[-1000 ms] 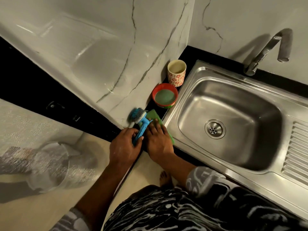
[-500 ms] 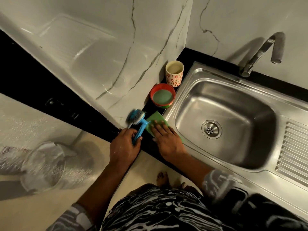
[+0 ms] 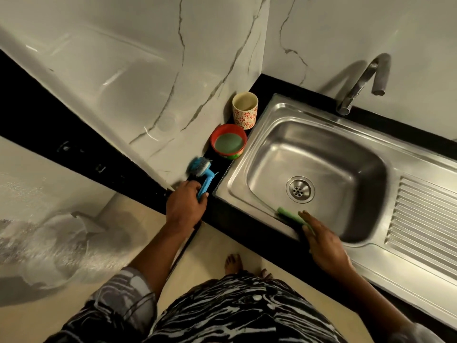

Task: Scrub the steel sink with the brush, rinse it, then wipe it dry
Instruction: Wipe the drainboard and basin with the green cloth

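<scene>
Brush (image 3: 203, 175) gripped in left hand (image 3: 185, 206) beside sink (image 3: 269, 108); right hand (image 3: 324, 243) flat on green pad (image 3: 286, 212).

Dim, warm light. I log glare streaks on the sink (image 3: 279, 105) rim and far-left wall (image 3: 118, 78); the tap (image 3: 359, 81) throws a shadow leftward. Motion blur on the right hand (image 3: 321, 241); near-left floor (image 3: 57, 243) smeared. Lines bow at the edges.
</scene>
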